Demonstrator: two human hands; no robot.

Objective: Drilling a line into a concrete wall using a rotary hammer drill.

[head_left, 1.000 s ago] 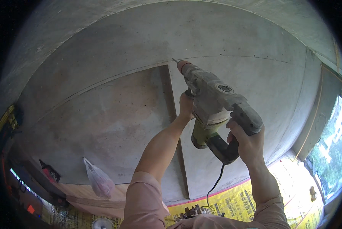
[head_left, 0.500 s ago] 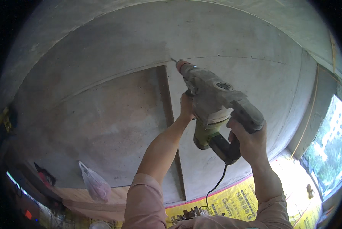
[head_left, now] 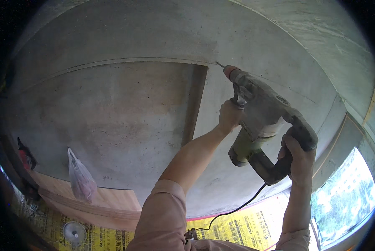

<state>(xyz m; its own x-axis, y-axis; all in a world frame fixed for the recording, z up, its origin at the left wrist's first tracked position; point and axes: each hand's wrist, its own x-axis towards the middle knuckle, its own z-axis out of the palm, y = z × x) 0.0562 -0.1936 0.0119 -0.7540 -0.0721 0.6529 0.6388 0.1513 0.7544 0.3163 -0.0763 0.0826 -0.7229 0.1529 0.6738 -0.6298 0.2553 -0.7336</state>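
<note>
I hold a grey corded hammer drill (head_left: 262, 117) overhead, its thin bit (head_left: 219, 65) touching the grey concrete ceiling (head_left: 124, 108). My left hand (head_left: 229, 117) grips the side handle near the red-tipped chuck. My right hand (head_left: 298, 157) is wrapped around the black rear grip. The drill's black cord (head_left: 233, 209) hangs down toward my chest. The bit meets the ceiling just right of a dark recessed edge (head_left: 195, 104) in the concrete.
A translucent plastic bag (head_left: 80, 180) hangs at the lower left beside a wooden board (head_left: 95, 205). Yellow printed sheeting (head_left: 237, 230) covers the wall below. A bright window (head_left: 346, 196) opens at the lower right. A small round white fitting (head_left: 74, 232) sits at the bottom left.
The view has shifted slightly, and the drill and both hands sit a little further right and lower in the picture. Both hands keep the same grip and the bit stays at the ceiling.
</note>
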